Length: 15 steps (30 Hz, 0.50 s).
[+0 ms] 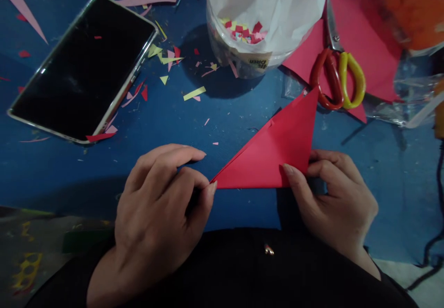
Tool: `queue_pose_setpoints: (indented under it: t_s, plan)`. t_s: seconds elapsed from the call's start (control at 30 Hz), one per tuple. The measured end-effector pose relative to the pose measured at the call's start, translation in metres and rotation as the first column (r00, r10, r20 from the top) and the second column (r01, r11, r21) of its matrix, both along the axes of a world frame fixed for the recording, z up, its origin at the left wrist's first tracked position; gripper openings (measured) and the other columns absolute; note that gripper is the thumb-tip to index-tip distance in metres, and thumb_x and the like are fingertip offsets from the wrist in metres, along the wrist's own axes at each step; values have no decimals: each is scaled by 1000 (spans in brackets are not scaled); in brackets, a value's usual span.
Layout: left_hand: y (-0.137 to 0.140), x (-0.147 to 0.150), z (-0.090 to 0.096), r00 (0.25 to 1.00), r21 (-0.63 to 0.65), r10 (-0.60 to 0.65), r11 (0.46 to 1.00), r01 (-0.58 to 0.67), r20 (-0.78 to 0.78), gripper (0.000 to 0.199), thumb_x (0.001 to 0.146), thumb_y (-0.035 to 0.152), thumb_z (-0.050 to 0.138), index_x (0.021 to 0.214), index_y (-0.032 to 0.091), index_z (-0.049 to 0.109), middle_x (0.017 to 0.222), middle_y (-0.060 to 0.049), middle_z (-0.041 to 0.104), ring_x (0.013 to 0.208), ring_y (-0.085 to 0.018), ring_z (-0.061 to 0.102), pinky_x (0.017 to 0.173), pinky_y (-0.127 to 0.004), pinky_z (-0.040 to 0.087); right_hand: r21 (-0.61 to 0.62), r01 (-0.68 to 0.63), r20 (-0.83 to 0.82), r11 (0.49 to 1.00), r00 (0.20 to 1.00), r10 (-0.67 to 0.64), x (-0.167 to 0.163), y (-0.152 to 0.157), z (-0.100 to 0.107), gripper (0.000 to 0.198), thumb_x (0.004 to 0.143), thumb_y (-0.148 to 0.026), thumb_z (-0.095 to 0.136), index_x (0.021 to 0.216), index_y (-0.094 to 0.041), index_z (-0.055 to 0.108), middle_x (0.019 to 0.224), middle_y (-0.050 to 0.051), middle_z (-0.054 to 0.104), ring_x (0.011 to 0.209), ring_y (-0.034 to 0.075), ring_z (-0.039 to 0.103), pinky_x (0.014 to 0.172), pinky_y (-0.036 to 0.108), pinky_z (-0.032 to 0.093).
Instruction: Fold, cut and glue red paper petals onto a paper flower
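Head view: the left hand (164,201) is pinching one corner of a folded red paper (270,153); the right hand (335,194) is gripping its other lower corner. Beside its upper tip, scissors (335,44) are lying; beyond, a white-lined tub (294,23) and a phone (85,65) are sharing the blue surface (239,109) with paper scraps (194,93).

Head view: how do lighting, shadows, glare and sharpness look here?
Head view: dim light overall; head view: soft shadows on the blue table, beside the lined tub and left of the left hand; head view: small glints on the phone; head view: the folded red paper fairly crisp, the orange item softer; head view: blocky pixels at the top edge.
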<state>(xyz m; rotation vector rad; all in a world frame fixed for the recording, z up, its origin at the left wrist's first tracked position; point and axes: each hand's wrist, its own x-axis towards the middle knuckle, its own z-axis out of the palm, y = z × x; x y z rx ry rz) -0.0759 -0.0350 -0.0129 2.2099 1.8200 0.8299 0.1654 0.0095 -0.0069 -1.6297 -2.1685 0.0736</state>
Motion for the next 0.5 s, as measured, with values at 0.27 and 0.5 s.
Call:
queue_pose_setpoints:
  t_s: [0.27,0.5]
  plan:
    - [1,0,-3,1000,7,-1,1000,1,-1,12,87,13,65,78,19,59,109,-13,66,114,-29,63,100,-47,48,-21,-1,-18,1000,1000,0,-1,3,-4,29,91,-34,69,71,-21,53,93,5,67,86,18,68,68,28,52]
    - [0,-2,-2,1000,-6,22,1000,-22,-10,17,89,18,58,73,21,56,105,-11,67,108,-30,62,90,-45,48,-7,-30,-78,1000,996,29,-4,5,-6,31,94,-34,65,70,-22,50,91,4,65,80,16,67,67,26,53]
